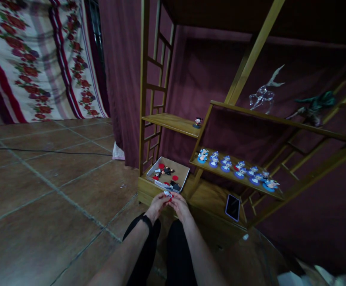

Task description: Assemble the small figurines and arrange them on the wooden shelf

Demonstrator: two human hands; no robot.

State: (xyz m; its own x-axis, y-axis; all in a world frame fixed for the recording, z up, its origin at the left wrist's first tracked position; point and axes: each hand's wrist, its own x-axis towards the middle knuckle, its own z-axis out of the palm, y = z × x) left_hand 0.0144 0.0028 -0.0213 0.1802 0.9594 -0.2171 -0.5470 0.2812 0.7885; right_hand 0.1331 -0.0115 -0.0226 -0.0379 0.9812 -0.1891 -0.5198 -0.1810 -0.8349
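Both of my hands meet low in the middle of the head view, just in front of the shelf's bottom board. My left hand [157, 205] and my right hand [179, 204] are closed on one small white and red figurine [169, 195]; my fingers cover part of it. Right behind my hands sits a shallow cardboard box [185, 171]. In it lie several dark-clothed figurines [168, 171] and loose red discs [175, 178]. Another dark figurine [175, 185] lies near the box's front edge.
On the wooden shelf [173, 124] a single figurine [197, 122] stands at left. Several blue and purple figurines [226, 163] stand in rows on the board at right. Below lies a phone [232, 207]. Higher up are a clear deer ornament [262, 96] and a green statue [316, 107].
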